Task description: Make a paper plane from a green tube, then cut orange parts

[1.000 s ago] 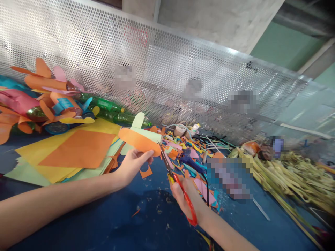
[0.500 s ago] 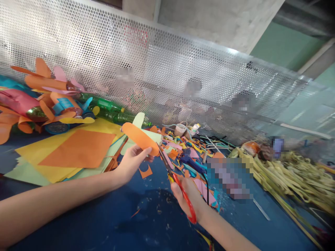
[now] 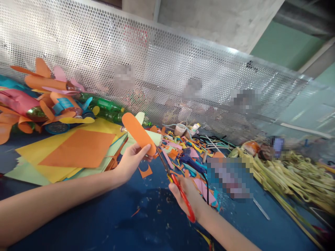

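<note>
In my left hand (image 3: 133,158) is a long orange paper strip (image 3: 138,132) with rounded ends, pinched near its lower end between thumb and fingers. My right hand (image 3: 187,195) grips red-handled scissors (image 3: 180,190), their blades pointing up and left. The blade tips meet the lower right edge of the strip; whether they touch it I cannot tell. Behind the strip lies a pale green paper-covered bottle (image 3: 154,137) with a rounded green flap. An orange paper offcut (image 3: 146,171) rests on the blue table (image 3: 146,219) below my left hand.
Coloured paper sheets (image 3: 78,150) are stacked at left, with paper-decorated bottles (image 3: 60,104) behind. Paper scraps and a blue glue gun (image 3: 192,162) with a black cord lie beyond the scissors. Pale plant strips (image 3: 293,177) cover the right. A perforated metal screen (image 3: 167,62) borders the back.
The orange strip has turned more upright in my left hand, its upper end rising. The scissors have shifted slightly left and their blades look closer together.
</note>
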`<state>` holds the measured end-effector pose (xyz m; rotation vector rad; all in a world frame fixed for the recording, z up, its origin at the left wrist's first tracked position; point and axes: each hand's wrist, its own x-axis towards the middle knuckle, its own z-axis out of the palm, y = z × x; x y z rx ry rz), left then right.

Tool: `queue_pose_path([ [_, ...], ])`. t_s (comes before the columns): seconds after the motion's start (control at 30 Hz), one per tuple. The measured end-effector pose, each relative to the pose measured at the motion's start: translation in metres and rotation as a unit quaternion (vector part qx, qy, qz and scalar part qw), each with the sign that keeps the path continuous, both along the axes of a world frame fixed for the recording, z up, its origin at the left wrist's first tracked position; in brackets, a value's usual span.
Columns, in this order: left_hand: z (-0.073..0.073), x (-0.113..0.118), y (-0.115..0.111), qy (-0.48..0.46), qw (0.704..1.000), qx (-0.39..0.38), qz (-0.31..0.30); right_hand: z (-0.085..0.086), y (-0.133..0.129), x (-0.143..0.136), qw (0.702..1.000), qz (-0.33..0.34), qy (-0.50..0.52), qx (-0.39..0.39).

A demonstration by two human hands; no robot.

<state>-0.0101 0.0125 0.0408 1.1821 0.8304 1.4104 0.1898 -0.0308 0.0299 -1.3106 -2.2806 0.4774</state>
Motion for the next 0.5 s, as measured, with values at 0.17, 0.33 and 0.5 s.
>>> queue_pose_path([
  [0.17, 0.002, 0.001, 0.000, 0.015, 1.000, -0.011, 0.004, 0.005, -0.005, -0.001, 0.999, 0.025, 0.017, -0.043],
  [0.33, 0.000, 0.002, -0.003, 0.036, 0.999, -0.006, -0.016, 0.011, -0.007, -0.001, 0.996, 0.067, 0.024, -0.054],
  [0.5, -0.002, 0.002, -0.008, 0.062, 0.998, -0.012, -0.019, 0.019, -0.010, -0.004, 0.996, 0.078, 0.020, -0.034],
])
